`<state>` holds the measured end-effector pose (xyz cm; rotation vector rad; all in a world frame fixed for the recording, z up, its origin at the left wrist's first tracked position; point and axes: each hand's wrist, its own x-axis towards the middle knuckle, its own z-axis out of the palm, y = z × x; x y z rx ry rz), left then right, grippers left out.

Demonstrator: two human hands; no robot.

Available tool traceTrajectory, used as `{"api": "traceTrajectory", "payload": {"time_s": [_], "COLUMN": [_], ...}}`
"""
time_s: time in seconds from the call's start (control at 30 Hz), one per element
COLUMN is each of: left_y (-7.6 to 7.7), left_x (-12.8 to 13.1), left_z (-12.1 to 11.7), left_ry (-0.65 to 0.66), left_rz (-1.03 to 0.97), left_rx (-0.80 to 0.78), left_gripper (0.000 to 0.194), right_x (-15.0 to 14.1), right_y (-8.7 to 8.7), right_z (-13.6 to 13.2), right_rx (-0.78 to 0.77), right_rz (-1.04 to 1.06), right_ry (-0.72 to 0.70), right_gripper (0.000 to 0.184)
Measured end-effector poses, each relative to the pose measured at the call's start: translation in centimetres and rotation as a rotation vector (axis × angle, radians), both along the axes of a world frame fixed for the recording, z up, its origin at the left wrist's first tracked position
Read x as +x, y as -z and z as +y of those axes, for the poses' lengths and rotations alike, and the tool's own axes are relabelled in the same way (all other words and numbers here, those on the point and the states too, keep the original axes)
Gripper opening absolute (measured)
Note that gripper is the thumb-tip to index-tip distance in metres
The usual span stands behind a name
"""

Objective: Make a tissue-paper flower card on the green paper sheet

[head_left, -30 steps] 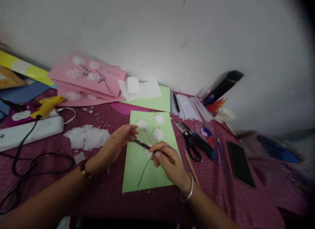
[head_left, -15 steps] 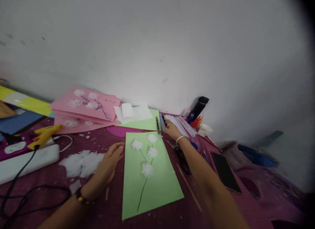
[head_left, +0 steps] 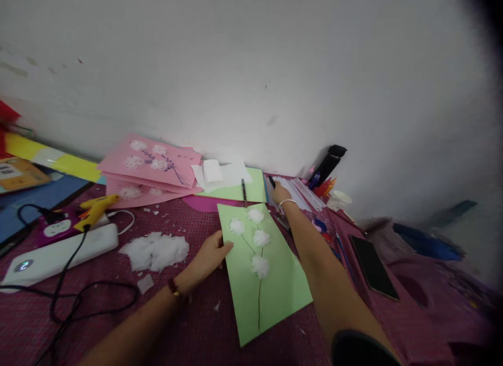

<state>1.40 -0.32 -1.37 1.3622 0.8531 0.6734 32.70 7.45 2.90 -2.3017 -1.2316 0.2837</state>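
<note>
My left hand (head_left: 212, 253) grips the left edge of a light green sheet (head_left: 243, 292), thumb on top and fingers underneath. Several fluffy white paper flowers (head_left: 260, 265) are on the sheet, joined by thin dark drawn stems. My right hand (head_left: 282, 193) is beyond the sheet's top right corner, fingers closed round a black pen or marker (head_left: 272, 181). It is over a pile of white paper strips (head_left: 296, 194). Another dark pen (head_left: 244, 192) lies just beyond the sheet's top edge.
At left are torn white paper (head_left: 157, 250), a yellow glue gun (head_left: 96, 208), a white power bank (head_left: 63, 258) and a black cord (head_left: 70, 266). Pink flower cards (head_left: 157, 151) lie at the back. To the right are a phone (head_left: 373, 266) and a black bottle (head_left: 329, 164).
My left hand has moved right and taken hold of the green sheet, which has shifted and tilted. My right hand has picked up the black pen. The view has turned slightly left.
</note>
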Motion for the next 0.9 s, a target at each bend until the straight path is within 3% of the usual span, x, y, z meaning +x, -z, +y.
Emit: {"api": "traceTrajectory", "payload": {"time_s": [0.17, 0.23, 0.3, 0.37, 0.47, 0.57, 0.63, 0.7, 0.9], "left_y": [0.7, 0.7, 0.6, 0.5, 0.4, 0.5, 0.5, 0.5, -0.3], "left_x": [0.1, -0.6, -1.2, -1.6, -1.7, -1.4, -1.3, -1.3, -1.8], "left_z": [0.2, 0.7, 1.3, 1.7, 2.1, 2.3, 2.4, 2.3, 1.9], "left_ry": [-0.092, -0.094, -0.102, -0.123, -0.166, -0.209, -0.234, -0.244, -0.198], "left_rz": [0.035, 0.013, -0.022, -0.077, -0.188, -0.284, -0.327, -0.357, -0.440], "left_rx": [0.166, 0.153, 0.107, 0.048, -0.042, -0.105, -0.123, -0.125, -0.081], "left_gripper": [0.014, 0.022, 0.026, 0.029, 0.033, 0.032, 0.030, 0.029, 0.025], "right_x": [0.4, 0.4, -0.2, -1.6, -4.7, -7.6, -9.0, -9.7, -9.6], "right_y": [-4.2, -5.6, -6.1, -5.4, -1.9, 2.9, 5.5, 7.1, 7.9], "right_z": [-4.1, -8.1, -13.7, -20.5, -30.5, -37.0, -38.6, -38.4, -35.5], "right_rx": [0.212, 0.308, 0.411, 0.491, 0.563, 0.636, 0.650, 0.664, 0.654], "right_rz": [0.126, 0.177, 0.208, 0.226, 0.214, 0.344, 0.312, 0.259, 0.036], "right_ry": [-0.076, -0.110, -0.137, -0.138, -0.050, 0.242, 0.319, 0.370, 0.461], "right_gripper": [0.032, 0.030, 0.031, 0.030, 0.027, 0.026, 0.029, 0.032, 0.034]}}
